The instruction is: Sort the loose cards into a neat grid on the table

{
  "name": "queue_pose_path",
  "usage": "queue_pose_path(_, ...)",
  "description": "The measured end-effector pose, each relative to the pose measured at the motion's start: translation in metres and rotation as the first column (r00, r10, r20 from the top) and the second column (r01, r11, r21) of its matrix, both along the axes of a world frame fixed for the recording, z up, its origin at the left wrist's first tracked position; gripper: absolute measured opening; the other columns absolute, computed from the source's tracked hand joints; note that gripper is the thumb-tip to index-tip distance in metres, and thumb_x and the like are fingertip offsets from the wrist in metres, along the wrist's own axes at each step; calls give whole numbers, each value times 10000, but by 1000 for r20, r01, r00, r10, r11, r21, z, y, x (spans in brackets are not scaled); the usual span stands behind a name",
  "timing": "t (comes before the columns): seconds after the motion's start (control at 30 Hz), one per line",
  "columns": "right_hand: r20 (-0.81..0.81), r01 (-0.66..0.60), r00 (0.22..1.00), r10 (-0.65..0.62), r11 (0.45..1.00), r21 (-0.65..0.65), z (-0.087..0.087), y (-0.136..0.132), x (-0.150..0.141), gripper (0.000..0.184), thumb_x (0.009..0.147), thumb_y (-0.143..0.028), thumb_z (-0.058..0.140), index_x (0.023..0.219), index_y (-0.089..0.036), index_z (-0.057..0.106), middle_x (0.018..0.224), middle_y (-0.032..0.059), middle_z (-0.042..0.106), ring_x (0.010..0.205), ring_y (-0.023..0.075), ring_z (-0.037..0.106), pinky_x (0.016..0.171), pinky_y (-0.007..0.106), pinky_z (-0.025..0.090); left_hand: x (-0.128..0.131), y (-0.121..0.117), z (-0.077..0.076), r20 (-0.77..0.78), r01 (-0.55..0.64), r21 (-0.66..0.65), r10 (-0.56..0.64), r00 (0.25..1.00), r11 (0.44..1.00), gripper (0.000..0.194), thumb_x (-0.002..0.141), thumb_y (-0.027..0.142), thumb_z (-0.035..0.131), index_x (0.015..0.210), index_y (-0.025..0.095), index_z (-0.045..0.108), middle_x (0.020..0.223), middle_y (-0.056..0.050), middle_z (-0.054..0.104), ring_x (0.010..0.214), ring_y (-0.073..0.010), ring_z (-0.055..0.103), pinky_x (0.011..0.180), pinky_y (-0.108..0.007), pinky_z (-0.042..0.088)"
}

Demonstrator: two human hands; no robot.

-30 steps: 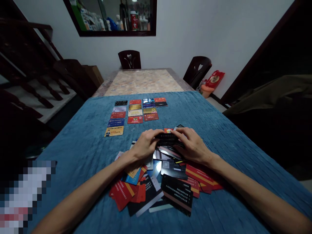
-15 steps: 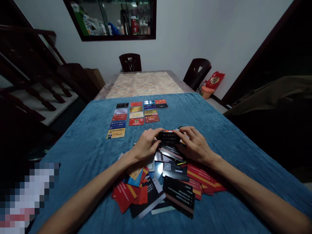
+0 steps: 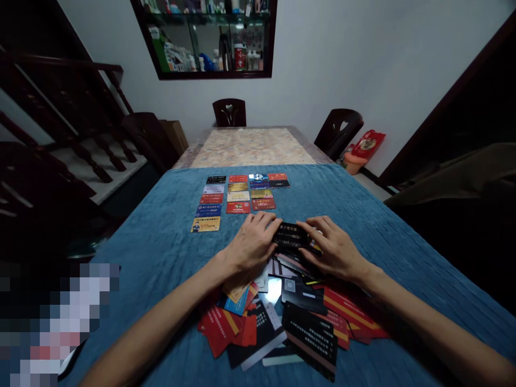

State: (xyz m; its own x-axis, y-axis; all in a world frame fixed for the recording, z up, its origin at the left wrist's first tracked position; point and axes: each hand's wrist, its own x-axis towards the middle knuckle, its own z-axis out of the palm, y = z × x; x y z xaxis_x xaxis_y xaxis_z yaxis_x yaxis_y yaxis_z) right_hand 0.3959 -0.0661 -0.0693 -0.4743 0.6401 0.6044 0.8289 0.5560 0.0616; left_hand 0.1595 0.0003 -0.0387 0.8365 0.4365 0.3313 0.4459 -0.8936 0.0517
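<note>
A black card [image 3: 291, 236] with pale lettering is held up between my two hands, over a loose heap of cards. My left hand [image 3: 255, 241] pinches its left end. At its right end, my right hand [image 3: 336, 244] grips it between thumb and fingers. Beneath them the heap spreads toward me: a black card with a brown stripe [image 3: 310, 336], red cards [image 3: 220, 328] on the left and more red cards [image 3: 350, 309] on the right. Beyond my hands, several cards lie face up in overlapping columns, with a yellow card [image 3: 205, 224] nearest on the left.
A blue cloth [image 3: 161, 258] covers the near part of the table; the far part has a beige patterned top [image 3: 250, 145]. Dark chairs [image 3: 341, 131] stand around it. A wooden stair railing [image 3: 80, 64] is at left, and a glass-fronted wall cabinet [image 3: 213, 43] at the back.
My view has shifted, so the scene sits farther right and slightly lower. The black card is tilted more face-up, showing more lettering. Both hands keep hold of it; the laid-out cards look unchanged.
</note>
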Motion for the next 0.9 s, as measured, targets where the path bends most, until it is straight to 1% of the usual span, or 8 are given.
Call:
queue_pose_path(0.1, 44, -30, 999, 31, 999, -34, 8, 7, -2, 508, 895, -320, 565, 1363, -149, 468, 1090, 157, 584, 951, 286, 528, 762, 433, 528, -3, 5, 8, -61, -11, -8, 11, 998, 1000, 424, 862, 243, 624, 1242, 94, 509, 1247, -164, 576, 1146, -311, 503, 942, -459, 436)
queue_pose_path(0.2, 92, -67, 993, 73, 996, -64, 18, 20, -4, 486, 894, -334, 571, 1335, -144, 495, 1061, 151, 590, 913, 274, 523, 735, 414, 523, -8, 12, 15, -99, -38, 4, 38, 994, 999, 398, 864, 245, 620, 1222, 104, 516, 1262, -168, 570, 1167, -317, 495, 961, -464, 419)
queue_pose_path(0.4, 151, -119, 979, 138, 985, -127, 36, 68, -20, 460, 887, -371, 578, 1293, -159, 537, 1049, 143, 582, 903, 265, 515, 757, 408, 505, -24, 35, 32, -182, -143, 55, 150, 972, 988, 396, 863, 223, 603, 1235, 129, 508, 1287, -155, 561, 1194, -315, 489, 959, -440, 416)
queue_pose_path(0.47, 170, -133, 973, 157, 980, -146, 40, 87, -28, 465, 883, -406, 583, 1273, -154, 551, 1062, 151, 579, 923, 276, 511, 773, 421, 499, -32, 46, 37, -198, -174, 64, 183, 963, 983, 389, 858, 222, 606, 1226, 135, 515, 1266, -148, 570, 1184, -309, 492, 954, -432, 418)
queue_pose_path(0.67, 197, -144, 964, 180, 973, -183, 46, 147, -56, 444, 875, -398, 606, 1237, -142, 581, 1102, 154, 584, 981, 285, 513, 854, 433, 470, -57, 86, 46, -227, -285, 91, 299, 927, 954, 397, 835, 180, 610, 1222, 158, 527, 1275, -130, 573, 1159, -288, 505, 919, -402, 438)
queue_pose_path(0.77, 208, -136, 961, 180, 968, -209, 47, 175, -71, 448, 871, -400, 621, 1228, -130, 594, 1104, 161, 594, 938, 276, 513, 829, 416, 459, -68, 107, 48, -261, -340, 102, 355, 898, 935, 392, 841, 198, 607, 1223, 145, 540, 1266, -133, 577, 1150, -292, 509, 911, -404, 443)
queue_pose_path(0.83, 207, -122, 963, 170, 966, -228, 49, 192, -81, 428, 877, -387, 621, 1208, -115, 609, 1105, 169, 598, 945, 278, 515, 824, 404, 445, -75, 122, 49, -269, -366, 100, 379, 885, 925, 391, 847, 209, 602, 1228, 147, 547, 1260, -130, 580, 1141, -290, 515, 911, -402, 444)
queue_pose_path(0.9, 205, -106, 966, 161, 961, -256, 52, 207, -91, 455, 872, -385, 642, 1216, -89, 609, 1108, 176, 604, 971, 281, 521, 841, 391, 432, -81, 138, 49, -270, -388, 95, 398, 877, 917, 384, 844, 218, 600, 1221, 152, 561, 1251, -128, 585, 1128, -292, 521, 909, -403, 447)
